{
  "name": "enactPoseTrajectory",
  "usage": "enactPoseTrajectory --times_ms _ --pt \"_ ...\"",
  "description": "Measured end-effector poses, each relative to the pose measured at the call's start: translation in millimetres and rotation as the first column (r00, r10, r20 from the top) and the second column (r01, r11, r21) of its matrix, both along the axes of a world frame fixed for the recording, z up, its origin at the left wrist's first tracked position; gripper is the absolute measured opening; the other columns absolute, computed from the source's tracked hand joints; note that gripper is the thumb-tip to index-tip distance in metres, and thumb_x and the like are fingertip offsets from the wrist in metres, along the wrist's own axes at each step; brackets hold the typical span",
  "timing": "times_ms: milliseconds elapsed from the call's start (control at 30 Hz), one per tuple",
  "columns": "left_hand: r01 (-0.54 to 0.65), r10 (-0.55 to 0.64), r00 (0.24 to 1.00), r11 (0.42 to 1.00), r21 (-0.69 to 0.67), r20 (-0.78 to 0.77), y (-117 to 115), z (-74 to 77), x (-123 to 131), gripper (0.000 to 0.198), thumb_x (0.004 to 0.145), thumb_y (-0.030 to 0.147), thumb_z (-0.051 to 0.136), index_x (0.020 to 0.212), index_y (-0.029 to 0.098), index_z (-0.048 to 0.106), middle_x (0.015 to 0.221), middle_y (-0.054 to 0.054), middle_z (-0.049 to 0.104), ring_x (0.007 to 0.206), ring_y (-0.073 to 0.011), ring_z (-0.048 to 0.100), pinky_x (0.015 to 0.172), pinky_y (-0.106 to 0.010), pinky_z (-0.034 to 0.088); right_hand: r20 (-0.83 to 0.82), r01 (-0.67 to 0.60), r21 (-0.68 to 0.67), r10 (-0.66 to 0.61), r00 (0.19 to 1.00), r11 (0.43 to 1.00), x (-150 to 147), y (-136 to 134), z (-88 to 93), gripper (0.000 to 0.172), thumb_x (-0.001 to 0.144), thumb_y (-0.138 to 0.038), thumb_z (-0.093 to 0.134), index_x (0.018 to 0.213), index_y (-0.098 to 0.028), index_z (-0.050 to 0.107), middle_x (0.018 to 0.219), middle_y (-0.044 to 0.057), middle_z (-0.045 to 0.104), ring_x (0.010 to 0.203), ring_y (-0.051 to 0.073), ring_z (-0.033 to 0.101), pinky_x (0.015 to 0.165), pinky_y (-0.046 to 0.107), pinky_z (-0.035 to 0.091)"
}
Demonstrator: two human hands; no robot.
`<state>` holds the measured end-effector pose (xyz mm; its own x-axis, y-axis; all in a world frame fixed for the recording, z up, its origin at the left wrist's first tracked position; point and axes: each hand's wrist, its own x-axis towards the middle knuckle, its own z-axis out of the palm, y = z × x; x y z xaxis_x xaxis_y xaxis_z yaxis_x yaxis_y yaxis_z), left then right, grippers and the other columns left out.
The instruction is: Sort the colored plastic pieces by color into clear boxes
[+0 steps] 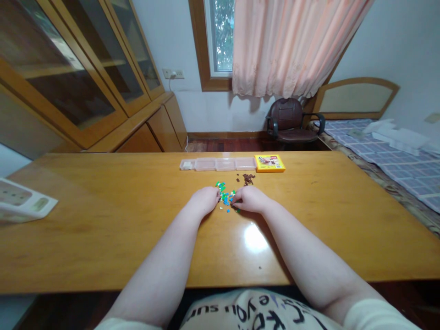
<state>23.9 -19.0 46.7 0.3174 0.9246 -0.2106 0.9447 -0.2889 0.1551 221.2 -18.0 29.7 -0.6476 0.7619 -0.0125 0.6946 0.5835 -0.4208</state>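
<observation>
Head view: left hand [205,200], right hand [250,199], fingertips hidden among tiny bricks [225,197]

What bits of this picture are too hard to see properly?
Head view, all of it:
- Fingertips of the left hand and right hand: curled under, hidden by the hands' backs, so any pinched piece is unseen.
- Green and blue pieces and brown pieces: too small to tell shapes.
- Yellow box: print too small to read.
- White object at the table left: cut off by the picture edge.
</observation>
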Motion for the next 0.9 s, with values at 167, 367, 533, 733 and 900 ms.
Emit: enactPoseTrajectory --times_ms 167,367,533,733,900 --pt "-0.007 0.008 1.000 1.000 -0.021 0.024 1.4 -1.8 -4.9 0.013 0.077 0.029 0.059 0.086 0.022 0.065 0.090 -0.007 0.070 0.081 -0.0214 0.064 0.068 -0.027 0.046 0.034 -0.007 0.065 0.005 0.999 0.998 -3.6 -2.5 -0.7 0.016 0.079 -0.025 0.060 0.085 -0.024 0.075 0.082 0.003 0.072 0.073 0.015 0.060 0.067 0.023 0.038" --pt "0.012 -0.012 1.000 0.999 -0.038 0.002 0.1 0.2 -4.4 0.009 0.077 0.024 0.056 0.082 0.021 0.064 0.086 -0.006 0.069 0.078 -0.0205 0.064 0.066 -0.026 0.045 -0.050 0.038 0.094 -0.034 0.998 0.995 -3.3 1.0 -9.5 0.015 0.081 -0.025 0.059 0.084 -0.021 0.074 0.079 0.004 0.070 0.071 0.013 0.058 0.066 0.023 0.037" --pt "0.006 -0.007 0.999 1.000 -0.017 -0.033 -0.2 2.5 -3.1 0.016 0.082 0.023 0.049 0.082 0.019 0.064 0.086 -0.009 0.069 0.077 -0.0205 0.064 0.066 -0.027 0.045 -0.167 0.378 0.108 -0.358 0.919 0.920 6.1 12.7 -15.3 0.015 0.081 -0.026 0.058 0.084 -0.019 0.072 0.080 0.004 0.069 0.073 0.014 0.058 0.065 0.023 0.039" --pt "-0.007 0.007 0.999 1.000 0.013 -0.042 1.4 4.0 -3.0 0.020 0.085 0.025 0.047 0.082 0.019 0.066 0.087 -0.010 0.069 0.078 -0.0221 0.064 0.069 -0.029 0.046 -0.237 0.650 0.070 -0.620 0.748 0.757 16.9 20.2 -15.9 0.021 0.084 -0.026 0.053 0.095 -0.020 0.070 0.087 0.006 0.069 0.078 0.017 0.060 0.067 0.026 0.042" --pt "-0.021 0.014 0.998 0.994 0.110 0.064 4.3 1.7 -1.8 0.020 0.087 0.027 0.047 0.086 0.020 0.066 0.089 -0.009 0.068 0.083 -0.0212 0.063 0.072 -0.028 0.046 -0.165 0.174 -0.123 -0.193 0.967 0.977 12.2 7.5 -8.3 0.013 0.076 -0.027 0.063 0.078 -0.018 0.071 0.066 0.000 0.066 0.058 0.010 0.053 0.057 0.021 0.038"
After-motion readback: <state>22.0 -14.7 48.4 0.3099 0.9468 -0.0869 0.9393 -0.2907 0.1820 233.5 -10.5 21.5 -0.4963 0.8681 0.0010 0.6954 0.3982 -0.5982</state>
